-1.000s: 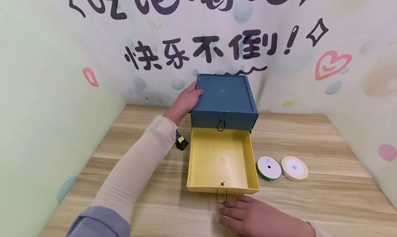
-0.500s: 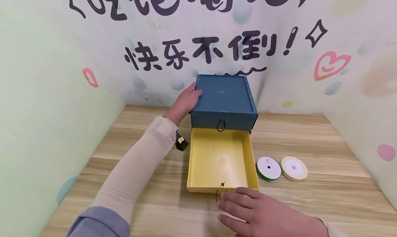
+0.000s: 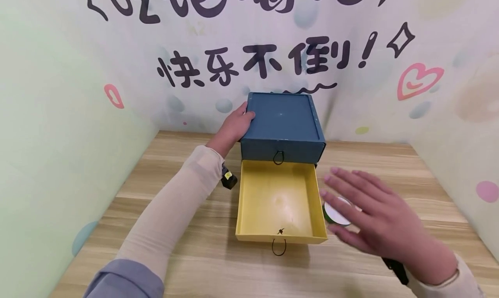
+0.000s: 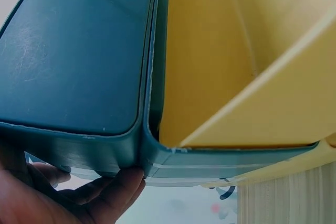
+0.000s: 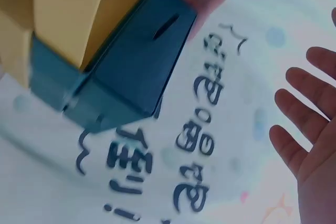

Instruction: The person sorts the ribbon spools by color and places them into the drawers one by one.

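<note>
My left hand [image 3: 235,124] holds the left side of the blue box [image 3: 282,120], its thumb over the top edge. In the left wrist view, the fingers [image 4: 122,188] lie against the blue side. Beneath the blue front, a yellow drawer [image 3: 277,198] stands pulled out with nothing inside but a small black knot; a black loop hangs at its front. My right hand [image 3: 383,220], fingers spread and holding nothing, is over the ribbon spools right of the drawer. It partly covers the green-edged spool [image 3: 334,215] and almost wholly hides the other.
The wooden table [image 3: 175,254] runs back to a wall cloth [image 3: 136,72] with black lettering and coloured spots. A pale green wall [image 3: 46,116] stands at the left. A black wrist camera [image 3: 228,178] hangs beside the drawer's left side.
My right hand has risen from the drawer's front loop and moved right, over the spools. My left hand, the box and the drawer stay in place.
</note>
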`<state>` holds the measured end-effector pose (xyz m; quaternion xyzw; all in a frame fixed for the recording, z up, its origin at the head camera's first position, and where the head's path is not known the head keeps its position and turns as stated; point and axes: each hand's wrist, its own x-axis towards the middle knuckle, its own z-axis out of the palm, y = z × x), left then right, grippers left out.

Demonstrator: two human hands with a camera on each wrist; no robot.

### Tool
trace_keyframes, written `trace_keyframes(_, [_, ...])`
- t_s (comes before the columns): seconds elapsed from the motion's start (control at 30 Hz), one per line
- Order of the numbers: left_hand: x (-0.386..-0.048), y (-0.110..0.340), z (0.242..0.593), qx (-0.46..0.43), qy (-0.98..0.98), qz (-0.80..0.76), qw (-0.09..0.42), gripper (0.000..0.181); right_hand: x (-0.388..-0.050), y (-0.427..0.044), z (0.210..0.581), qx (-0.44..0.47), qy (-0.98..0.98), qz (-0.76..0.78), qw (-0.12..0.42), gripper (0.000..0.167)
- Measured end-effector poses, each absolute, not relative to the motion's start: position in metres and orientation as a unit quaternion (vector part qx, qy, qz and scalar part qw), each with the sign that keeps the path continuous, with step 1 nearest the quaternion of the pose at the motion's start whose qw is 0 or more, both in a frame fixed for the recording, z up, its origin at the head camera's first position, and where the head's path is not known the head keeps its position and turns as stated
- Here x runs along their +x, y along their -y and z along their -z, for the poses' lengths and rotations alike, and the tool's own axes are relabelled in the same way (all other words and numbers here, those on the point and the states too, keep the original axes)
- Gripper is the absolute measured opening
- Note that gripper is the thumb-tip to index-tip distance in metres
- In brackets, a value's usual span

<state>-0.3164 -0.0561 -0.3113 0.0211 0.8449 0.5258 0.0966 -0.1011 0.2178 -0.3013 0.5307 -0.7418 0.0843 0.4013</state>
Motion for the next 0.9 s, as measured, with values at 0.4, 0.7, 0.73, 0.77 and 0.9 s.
trace_keyframes(0.4, [-0.316,0.062,0.313,0.014,-0.848,-0.521,0.094,0.061,-0.152,-0.287,0.362,0.389,0.875,-0.092,0.273,0.067])
trace_keyframes(0.7, [-0.318,0.059,0.314,0.024,-0.845,-0.525,0.096,0.061,-0.168,-0.303,0.433,0.347,0.926,-0.068,0.133,0.064])
trace_keyframes(0.73, [-0.318,0.058,0.313,0.025,-0.845,-0.525,0.096,0.061,-0.168,-0.303,0.437,0.345,0.928,-0.065,0.122,0.064])
trace_keyframes(0.77, [-0.318,0.058,0.313,0.027,-0.846,-0.525,0.096,0.061,-0.168,-0.303,0.441,0.341,0.931,-0.063,0.111,0.065])
trace_keyframes(0.9, [-0.318,0.057,0.312,0.029,-0.847,-0.523,0.097,0.061,-0.168,-0.303,0.452,0.322,0.944,-0.046,0.055,0.073])
